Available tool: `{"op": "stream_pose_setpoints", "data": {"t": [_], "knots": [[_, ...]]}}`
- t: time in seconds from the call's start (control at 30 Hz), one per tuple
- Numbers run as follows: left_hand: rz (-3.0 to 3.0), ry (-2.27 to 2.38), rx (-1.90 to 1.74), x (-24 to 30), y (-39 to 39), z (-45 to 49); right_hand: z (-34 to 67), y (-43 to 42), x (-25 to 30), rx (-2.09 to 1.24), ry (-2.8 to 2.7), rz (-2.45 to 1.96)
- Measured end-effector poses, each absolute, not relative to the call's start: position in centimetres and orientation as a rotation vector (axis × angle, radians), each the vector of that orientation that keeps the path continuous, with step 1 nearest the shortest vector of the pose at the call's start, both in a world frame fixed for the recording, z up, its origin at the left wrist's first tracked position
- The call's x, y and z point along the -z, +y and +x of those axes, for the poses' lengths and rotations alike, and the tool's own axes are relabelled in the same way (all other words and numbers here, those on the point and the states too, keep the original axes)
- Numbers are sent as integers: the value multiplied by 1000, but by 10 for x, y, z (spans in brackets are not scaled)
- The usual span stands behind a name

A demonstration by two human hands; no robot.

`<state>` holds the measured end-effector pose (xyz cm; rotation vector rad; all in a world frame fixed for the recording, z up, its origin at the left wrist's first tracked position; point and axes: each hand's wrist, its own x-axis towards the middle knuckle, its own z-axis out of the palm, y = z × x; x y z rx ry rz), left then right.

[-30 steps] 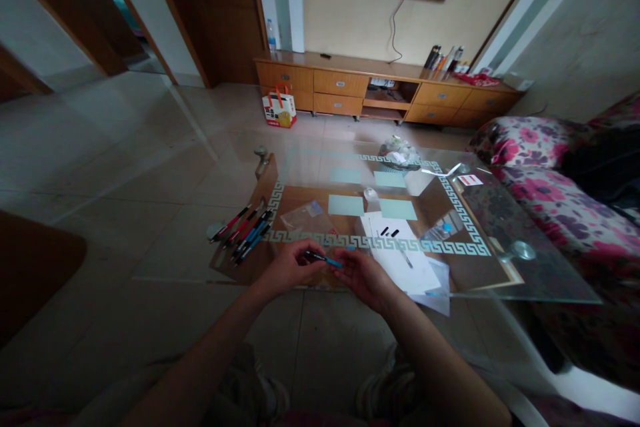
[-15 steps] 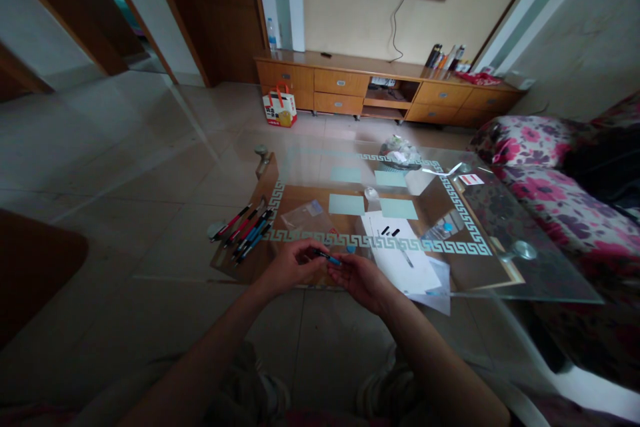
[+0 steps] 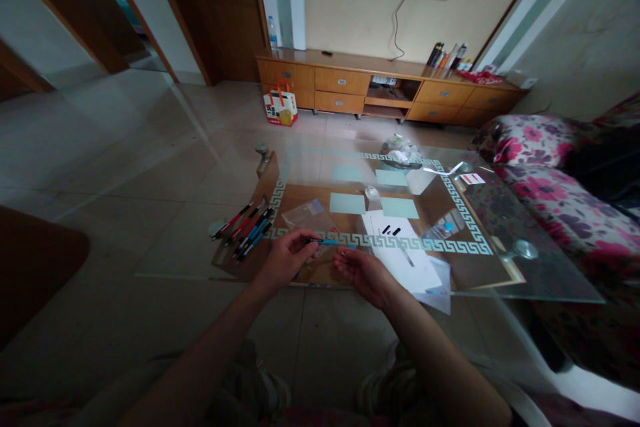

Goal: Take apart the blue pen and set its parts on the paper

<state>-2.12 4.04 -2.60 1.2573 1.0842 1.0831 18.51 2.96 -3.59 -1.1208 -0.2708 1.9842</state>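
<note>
My left hand [image 3: 286, 257] pinches a black and blue pen [image 3: 326, 241] by its dark end and holds it level over the near edge of the glass table [image 3: 500, 273]. My right hand [image 3: 361, 268] is just right of the pen's blue end, fingers loosely spread, palm up, holding nothing I can see. A row of several red and blue pens [image 3: 245, 227] lies to the left on the glass. White paper sheets [image 3: 403, 255] with small black caps [image 3: 391, 231] lie to the right.
A clear plastic bag [image 3: 305, 216] and pale blue cards [image 3: 347, 203] lie further back on the table. A floral sofa [image 3: 555, 180] stands at the right. A wooden TV cabinet [image 3: 385, 90] and a shopping bag [image 3: 280, 107] are by the far wall.
The right hand has let go of the pen's blue end and opened, dropping slightly. The left hand has lifted the pen a little and holds it alone.
</note>
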Motion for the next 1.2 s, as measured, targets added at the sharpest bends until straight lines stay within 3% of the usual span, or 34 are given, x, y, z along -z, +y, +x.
{"op": "stream_pose_setpoints", "data": {"t": [0.4,0.63,1.0,1.2], "knots": [[818,1123,-1140,48,40,-17,194,36,43,-1713,-463,-1175],[437,825,-1108,45,34,-13,195,36,42,-1696,-488,-1180],[649,932,-1115,45,33,-4,200,41,55,-1513,-711,-1298],[1159,1220,-1034,66,36,-4,224,50,57,-973,-1338,-1634]]}}
